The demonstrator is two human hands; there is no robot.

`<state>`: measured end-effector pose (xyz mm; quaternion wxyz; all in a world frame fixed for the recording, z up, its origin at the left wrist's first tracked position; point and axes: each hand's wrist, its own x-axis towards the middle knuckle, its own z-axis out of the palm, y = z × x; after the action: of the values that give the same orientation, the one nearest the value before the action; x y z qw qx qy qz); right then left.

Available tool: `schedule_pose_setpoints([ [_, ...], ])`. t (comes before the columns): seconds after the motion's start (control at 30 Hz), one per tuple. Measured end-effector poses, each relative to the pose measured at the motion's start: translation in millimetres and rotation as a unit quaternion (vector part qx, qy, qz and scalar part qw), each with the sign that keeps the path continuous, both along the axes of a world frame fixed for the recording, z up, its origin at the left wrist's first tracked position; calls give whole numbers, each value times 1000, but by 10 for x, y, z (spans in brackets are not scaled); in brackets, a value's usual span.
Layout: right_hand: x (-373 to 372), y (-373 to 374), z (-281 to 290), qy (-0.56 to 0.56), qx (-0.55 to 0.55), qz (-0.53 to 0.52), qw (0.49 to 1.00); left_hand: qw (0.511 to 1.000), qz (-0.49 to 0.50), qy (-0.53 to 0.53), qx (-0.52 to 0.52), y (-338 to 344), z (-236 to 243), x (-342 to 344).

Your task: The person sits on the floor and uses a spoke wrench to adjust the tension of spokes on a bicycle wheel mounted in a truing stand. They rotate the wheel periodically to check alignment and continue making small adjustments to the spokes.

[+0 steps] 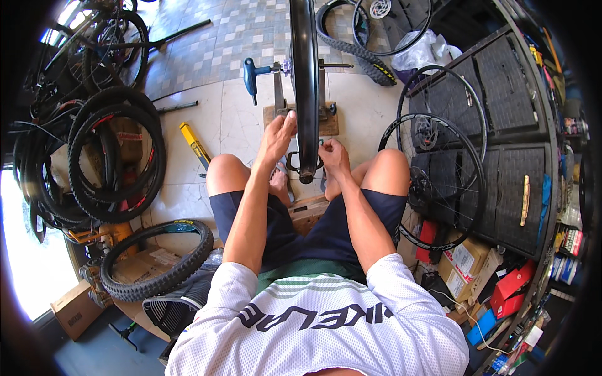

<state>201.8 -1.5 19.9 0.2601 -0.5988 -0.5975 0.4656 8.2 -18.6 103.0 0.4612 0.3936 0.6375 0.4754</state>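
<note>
A black bicycle wheel rim [306,88] stands upright and edge-on in a truing stand with a wooden base [271,114]. My left hand [278,139] is closed at the rim's left side, its thumb up along the wall. To the right of the rim, my right hand [334,156] is closed in a pinch near the spokes; whatever lies between its fingertips is too small to make out. The stand's dark caliper arms [293,164] straddle the rim's near end. Left of the hub hangs a blue-handled tool [252,76].
A yellow tool or packet [194,143] lies on the floor by my left knee. Tyres and wheels [116,156] pile up at left, with a loose knobby tyre [157,260] below. Spoked wheels [439,172] lean on black drawers [501,188] at right. Another tyre [370,66] lies ahead.
</note>
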Motion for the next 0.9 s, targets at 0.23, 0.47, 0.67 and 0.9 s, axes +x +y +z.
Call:
schedule_pose_setpoints([
  [0.23, -3, -16, 42, 14, 18, 9, 1000, 995, 21, -43, 92, 221, 1028, -136],
  [0.47, 78, 16, -63, 12, 30, 2, 999, 997, 72, -23, 8, 144, 447, -33],
  [0.67, 9, -2, 16, 7, 2, 10, 1000, 999, 12, 22, -35, -39, -66, -54],
  [0.9, 42, -11, -60, 26, 24, 7, 999, 997, -34, 50, 49, 208, 919, -61],
])
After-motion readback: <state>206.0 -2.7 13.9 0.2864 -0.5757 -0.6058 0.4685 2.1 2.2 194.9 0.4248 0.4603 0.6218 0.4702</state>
